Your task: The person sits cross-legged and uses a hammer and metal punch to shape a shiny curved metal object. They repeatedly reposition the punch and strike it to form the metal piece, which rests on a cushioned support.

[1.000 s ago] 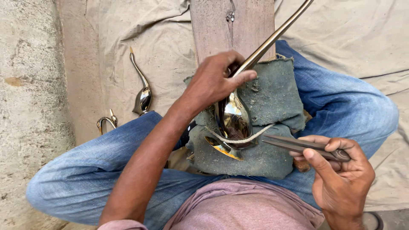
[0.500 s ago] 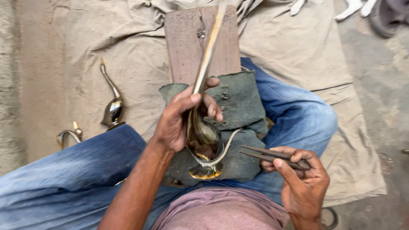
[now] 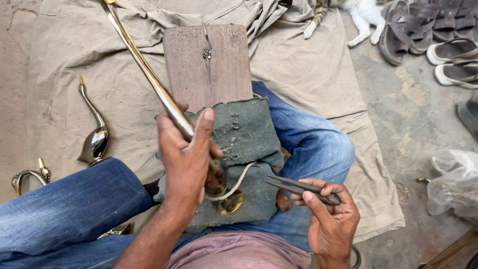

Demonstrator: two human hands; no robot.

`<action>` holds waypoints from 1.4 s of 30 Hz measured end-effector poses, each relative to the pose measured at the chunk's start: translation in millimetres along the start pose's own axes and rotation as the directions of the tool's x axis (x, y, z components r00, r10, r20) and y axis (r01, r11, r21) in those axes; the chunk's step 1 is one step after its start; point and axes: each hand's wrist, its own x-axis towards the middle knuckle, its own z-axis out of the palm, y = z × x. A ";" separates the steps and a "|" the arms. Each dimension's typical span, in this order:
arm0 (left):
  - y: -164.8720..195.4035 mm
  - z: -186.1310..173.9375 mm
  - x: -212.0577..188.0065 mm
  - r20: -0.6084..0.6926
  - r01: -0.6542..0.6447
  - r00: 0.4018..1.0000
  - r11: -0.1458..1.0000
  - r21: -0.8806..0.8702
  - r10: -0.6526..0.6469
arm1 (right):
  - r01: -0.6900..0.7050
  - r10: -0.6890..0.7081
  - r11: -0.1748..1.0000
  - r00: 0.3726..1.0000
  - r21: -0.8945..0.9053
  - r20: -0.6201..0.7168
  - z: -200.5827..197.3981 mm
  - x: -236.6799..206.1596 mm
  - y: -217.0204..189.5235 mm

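At the far left, on the tan cloth [image 3: 308, 69] spread over the floor, a small curled brass piece [image 3: 30, 178] lies near the person's knee, and just right of it a brass swan figure [image 3: 94, 134] lies with its long neck pointing up the frame. The left hand [image 3: 186, 159] is closed around a long brass swan [image 3: 149, 79]: its slim neck runs from the fist up toward the top left, while its rounded body sits under the palm, resting on a green-grey pad [image 3: 249, 144] laid across the lap. A pale cord [image 3: 234, 187] curls out from beneath that hand. Behind the pad a worn wooden board [image 3: 209, 60] stands out over the cloth, with a small metal pin near its middle. The right hand [image 3: 331, 219] pinches a thin dark pointed tool [image 3: 294, 185], tip aimed left toward the brass body, close but apart from it. Farther right, sandals [image 3: 423, 30] sit at the top corner, and a crumpled clear plastic bag [image 3: 455, 182] lies on the bare floor.
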 end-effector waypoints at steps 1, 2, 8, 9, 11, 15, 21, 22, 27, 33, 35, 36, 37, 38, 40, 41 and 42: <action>-2.3 4.1 7.0 0.022 0.062 0.998 0.996 -0.059 -0.060 | -0.009 0.009 1.000 1.000 0.025 -0.001 0.7 1.9 1.2; -5.6 10.6 18.8 0.054 0.124 0.991 0.985 -0.116 -0.119 | -0.014 0.015 0.999 1.000 0.049 -0.007 1.3 3.4 1.9; -35.7 28.3 57.2 0.366 0.216 0.923 0.949 -0.230 -0.121 | 0.001 0.000 0.998 1.000 0.066 -0.020 -4.6 6.8 2.3; -38.4 31.8 58.7 0.377 0.220 0.918 0.949 -0.224 -0.123 | 0.003 -0.002 0.998 1.000 0.066 -0.010 -6.8 7.8 2.8; -39.0 43.7 61.6 0.375 0.033 0.923 0.987 0.157 -0.090 | -0.022 0.025 0.998 0.999 0.066 -0.047 -9.4 12.0 5.4; -25.6 56.8 52.2 0.399 -0.240 0.917 0.840 0.487 0.031 | -0.002 0.007 0.994 0.999 0.110 -0.041 -5.4 21.2 3.6; -6.1 32.2 56.2 0.574 -0.330 0.818 0.851 0.409 0.042 | 0.136 -0.135 0.991 0.977 0.007 0.163 28.7 36.5 -28.4; -6.4 28.3 60.1 0.597 -0.304 0.801 0.885 0.352 0.038 | 0.175 -0.162 0.982 0.972 -0.064 0.170 37.7 39.6 -33.8; -10.9 5.9 68.7 0.662 -0.352 0.721 0.931 0.095 0.206 | 0.293 -0.205 0.780 0.954 -0.553 0.217 84.7 56.6 -67.3; 9.7 -32.5 47.3 0.690 -0.682 0.604 0.707 0.187 0.400 | 0.595 -0.144 0.463 0.782 -0.657 0.607 138.5 87.9 -96.9; 16.8 -41.2 38.6 0.682 -0.749 0.569 0.632 0.198 0.460 | 0.688 -0.077 0.395 0.685 -0.609 0.725 153.8 97.5 -99.4; 19.5 -44.5 36.4 0.678 -0.781 0.548 0.591 0.203 0.490 | 0.712 -0.045 0.390 0.647 -0.583 0.761 160.8 102.7 -99.5; 21.1 -46.9 34.9 0.670 -0.740 0.574 0.648 0.180 0.470 | 0.733 -0.011 0.386 0.610 -0.559 0.792 166.8 106.4 -99.5; 21.7 -49.0 34.6 0.665 -0.697 0.597 0.700 0.154 0.448 | 0.766 0.008 0.347 0.574 -0.540 0.819 172.4 109.1 -98.5; 19.7 -50.6 34.3 0.647 -0.653 0.628 0.745 0.136 0.433 | 0.825 0.053 0.273 0.500 -0.494 0.864 181.0 112.0 -96.8; 17.0 -50.2 34.4 0.630 -0.656 0.638 0.741 0.145 0.442 | 0.817 0.112 0.255 0.507 -0.518 0.855 184.0 112.3 -96.2; 14.1 -50.2 34.3 0.614 -0.659 0.647 0.737 0.152 0.452 | 0.808 0.168 0.234 0.514 -0.541 0.841 186.8 112.2 -96.3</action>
